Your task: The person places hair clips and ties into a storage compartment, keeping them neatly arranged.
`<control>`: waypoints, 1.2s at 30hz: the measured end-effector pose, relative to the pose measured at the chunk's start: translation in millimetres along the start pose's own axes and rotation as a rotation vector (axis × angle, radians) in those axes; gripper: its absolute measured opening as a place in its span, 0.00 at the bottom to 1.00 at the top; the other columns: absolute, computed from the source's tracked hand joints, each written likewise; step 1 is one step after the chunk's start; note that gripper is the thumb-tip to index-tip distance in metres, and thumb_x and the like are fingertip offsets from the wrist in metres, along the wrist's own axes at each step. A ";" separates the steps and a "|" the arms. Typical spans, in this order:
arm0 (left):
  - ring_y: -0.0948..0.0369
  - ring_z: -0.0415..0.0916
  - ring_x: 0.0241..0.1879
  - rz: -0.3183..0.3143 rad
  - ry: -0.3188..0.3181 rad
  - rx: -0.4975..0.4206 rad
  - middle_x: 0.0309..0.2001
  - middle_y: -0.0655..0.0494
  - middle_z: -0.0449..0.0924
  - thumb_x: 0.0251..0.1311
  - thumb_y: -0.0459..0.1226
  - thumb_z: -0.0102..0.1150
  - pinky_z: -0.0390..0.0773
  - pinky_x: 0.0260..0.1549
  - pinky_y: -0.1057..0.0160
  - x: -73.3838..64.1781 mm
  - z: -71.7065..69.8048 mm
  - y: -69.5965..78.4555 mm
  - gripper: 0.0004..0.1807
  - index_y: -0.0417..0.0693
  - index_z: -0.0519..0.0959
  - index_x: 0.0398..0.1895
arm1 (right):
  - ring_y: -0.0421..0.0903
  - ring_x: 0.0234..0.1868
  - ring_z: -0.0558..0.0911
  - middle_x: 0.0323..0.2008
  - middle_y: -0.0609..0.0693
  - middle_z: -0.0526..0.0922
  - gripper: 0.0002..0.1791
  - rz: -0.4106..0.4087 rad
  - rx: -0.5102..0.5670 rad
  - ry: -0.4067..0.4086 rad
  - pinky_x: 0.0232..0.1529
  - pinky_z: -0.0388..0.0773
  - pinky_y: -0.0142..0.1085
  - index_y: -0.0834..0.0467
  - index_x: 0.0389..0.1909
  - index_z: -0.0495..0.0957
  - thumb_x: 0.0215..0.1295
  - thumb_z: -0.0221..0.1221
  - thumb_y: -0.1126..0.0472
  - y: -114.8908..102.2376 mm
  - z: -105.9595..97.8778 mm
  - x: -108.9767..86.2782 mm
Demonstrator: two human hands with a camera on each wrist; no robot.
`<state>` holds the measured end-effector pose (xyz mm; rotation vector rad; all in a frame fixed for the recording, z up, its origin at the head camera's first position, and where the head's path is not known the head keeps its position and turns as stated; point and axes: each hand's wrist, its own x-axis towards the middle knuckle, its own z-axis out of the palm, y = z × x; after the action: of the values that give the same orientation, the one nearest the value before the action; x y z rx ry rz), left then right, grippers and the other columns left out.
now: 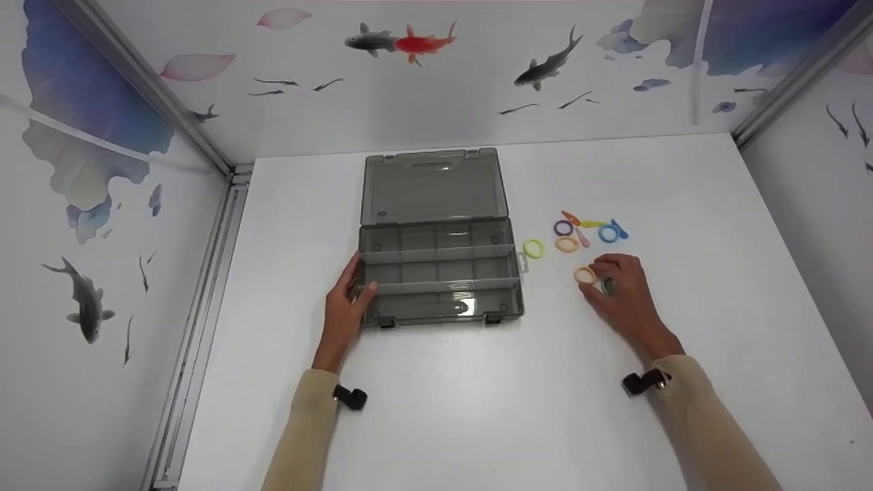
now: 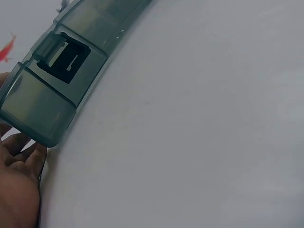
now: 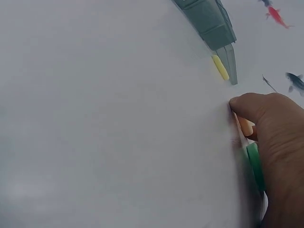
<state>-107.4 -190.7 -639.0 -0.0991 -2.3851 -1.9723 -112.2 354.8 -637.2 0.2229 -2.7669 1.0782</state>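
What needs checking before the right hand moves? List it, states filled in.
1. Lid of the storage box open: ok.
2. Left hand gripping the box's left side: ok.
3. Right hand pinching the light-orange ring: ok.
4. Light-orange ring off the table: cannot tell.
5. Green ring free of the right hand: cannot tell.
6. Path to the box clear: not ok, yellow-green ring beside it.

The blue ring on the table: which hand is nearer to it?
The right hand, just on the person's side of the blue ring; the left hand is farther off, at the left edge of the compartment box.
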 end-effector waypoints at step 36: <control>0.53 0.51 0.87 -0.013 -0.027 -0.011 0.89 0.53 0.54 0.82 0.50 0.63 0.57 0.84 0.44 -1.1 -2.5 3.0 0.43 0.56 0.56 0.91 | 0.60 0.71 0.73 0.65 0.63 0.79 0.21 -0.150 0.137 -0.022 0.75 0.69 0.46 0.65 0.59 0.86 0.67 0.77 0.67 -56.7 4.1 63.1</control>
<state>-106.1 -192.6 -635.6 -0.1114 -2.3980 -2.0023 -162.9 305.8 -590.1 0.4539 -2.6471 1.2334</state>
